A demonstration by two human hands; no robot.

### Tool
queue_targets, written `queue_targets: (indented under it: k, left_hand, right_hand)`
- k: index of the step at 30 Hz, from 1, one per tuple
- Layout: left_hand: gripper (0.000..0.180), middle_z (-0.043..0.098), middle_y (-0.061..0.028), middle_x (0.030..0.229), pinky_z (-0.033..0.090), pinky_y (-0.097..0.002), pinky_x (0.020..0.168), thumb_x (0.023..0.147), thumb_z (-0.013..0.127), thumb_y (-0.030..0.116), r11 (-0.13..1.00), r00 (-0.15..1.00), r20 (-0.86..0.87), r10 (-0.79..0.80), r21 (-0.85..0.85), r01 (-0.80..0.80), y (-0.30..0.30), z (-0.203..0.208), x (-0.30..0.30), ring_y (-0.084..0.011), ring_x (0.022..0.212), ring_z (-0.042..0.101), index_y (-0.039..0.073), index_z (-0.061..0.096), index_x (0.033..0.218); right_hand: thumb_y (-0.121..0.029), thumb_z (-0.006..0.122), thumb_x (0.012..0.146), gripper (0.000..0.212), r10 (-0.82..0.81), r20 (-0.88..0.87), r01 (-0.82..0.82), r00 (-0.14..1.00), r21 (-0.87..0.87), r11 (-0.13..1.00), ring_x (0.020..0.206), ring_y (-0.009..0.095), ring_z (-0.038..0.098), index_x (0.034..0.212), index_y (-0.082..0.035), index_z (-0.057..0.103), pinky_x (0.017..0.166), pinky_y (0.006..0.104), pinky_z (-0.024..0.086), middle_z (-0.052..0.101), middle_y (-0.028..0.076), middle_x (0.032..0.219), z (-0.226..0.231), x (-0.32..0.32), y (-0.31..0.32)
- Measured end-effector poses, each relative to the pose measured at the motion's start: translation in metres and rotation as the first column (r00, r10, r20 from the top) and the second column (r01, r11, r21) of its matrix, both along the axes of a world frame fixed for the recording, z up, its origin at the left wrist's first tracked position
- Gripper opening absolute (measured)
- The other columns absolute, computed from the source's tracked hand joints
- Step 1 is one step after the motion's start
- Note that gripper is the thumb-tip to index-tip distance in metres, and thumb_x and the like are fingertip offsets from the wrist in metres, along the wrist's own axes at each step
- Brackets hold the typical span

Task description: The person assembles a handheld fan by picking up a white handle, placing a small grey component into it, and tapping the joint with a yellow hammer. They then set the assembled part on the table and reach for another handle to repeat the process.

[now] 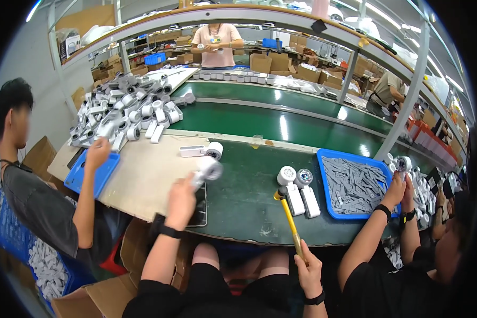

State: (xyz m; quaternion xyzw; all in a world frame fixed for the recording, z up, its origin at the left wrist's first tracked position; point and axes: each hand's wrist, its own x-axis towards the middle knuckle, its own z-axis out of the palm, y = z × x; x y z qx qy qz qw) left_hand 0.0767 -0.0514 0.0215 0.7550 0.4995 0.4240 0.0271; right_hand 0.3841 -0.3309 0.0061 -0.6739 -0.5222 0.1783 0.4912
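My left hand (181, 202) is closed round the handle of a white handheld fan (211, 169), which is blurred by motion and held above the table. In my right hand (309, 269) is a hammer (290, 218) with a yellow handle, its dark head up beside two white fans. Those two, a fan with a round grille (287, 175) and a fan with its inside showing (305, 177), lie side by side on the green mat. Beyond my left hand lies another white fan (213, 150) with a hollow handle. A dark flat device (199, 206) sits partly hidden by my left hand.
A large pile of white fans (127, 108) covers the back left. On the right, a blue tray (350, 216) holds many grey strips. A green conveyor (249, 117) runs behind the table. Co-workers sit left, with a hand near a blue tray (103, 177), and right, holding a fan (403, 163).
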Motion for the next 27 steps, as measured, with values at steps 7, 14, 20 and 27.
queue_targets:
  k: [7, 14, 20, 27]
  left_hand:
    - [0.041, 0.061, -0.021, 0.102, 0.048, -0.0501, 0.082, 0.086, 0.057, 0.004, 0.797, 0.788, -0.251, 0.562, -0.089, -0.597, 0.046, -0.033, -0.122, -0.0379, 0.099, 0.059, 0.006, 0.059, 0.126]
    - [0.041, 0.069, -0.0201, 0.099, 0.05, -0.0457, 0.089, 0.075, 0.08, 0.026, 0.996, 0.982, -0.167, -0.083, -0.036, 0.078, -0.018, 0.017, 0.074, -0.0375, 0.097, 0.064, 0.0, 0.069, 0.105]
    - [0.06, 0.062, -0.018, 0.121, 0.044, -0.0493, 0.095, 0.077, 0.077, 0.044, 0.913, 0.977, -0.102, -0.187, -0.386, 0.135, -0.033, -0.034, 0.193, -0.0349, 0.119, 0.053, 0.004, 0.062, 0.12]
    - [0.05, 0.061, -0.0168, 0.112, 0.046, -0.0452, 0.093, 0.075, 0.079, 0.017, 0.913, 0.971, -0.038, -0.235, -0.351, 0.207, -0.033, -0.031, 0.159, -0.0367, 0.111, 0.055, 0.005, 0.053, 0.116]
  right_hand:
    - [-0.006, 0.066, 0.088, 0.054, -0.187, 0.257, 0.182, 0.948, 0.043, 0.982, 0.066, 0.032, 0.057, 0.14, -0.011, 0.054, 0.062, 0.0422, 0.046, 0.058, 0.015, 0.077, 0.002, 0.026, 0.003]
    - [-0.012, 0.064, 0.089, 0.049, -0.207, 0.435, 0.248, 0.876, -0.038, 0.968, 0.071, 0.036, 0.062, 0.137, -0.012, 0.056, 0.063, 0.0449, 0.049, 0.06, 0.017, 0.078, -0.007, 0.03, 0.011]
    - [-0.011, 0.066, 0.088, 0.048, -0.057, 0.234, 0.07, 0.971, -0.048, 0.996, 0.074, 0.037, 0.064, 0.136, -0.009, 0.057, 0.066, 0.0438, 0.051, 0.064, 0.02, 0.08, -0.017, 0.011, 0.016]
    - [-0.001, 0.066, 0.088, 0.052, 0.018, -0.199, -0.021, 0.98, -0.014, 1.0, 0.07, 0.003, 0.049, 0.139, 0.0, 0.053, 0.062, 0.02, 0.043, 0.058, -0.003, 0.079, -0.011, 0.003, -0.004]
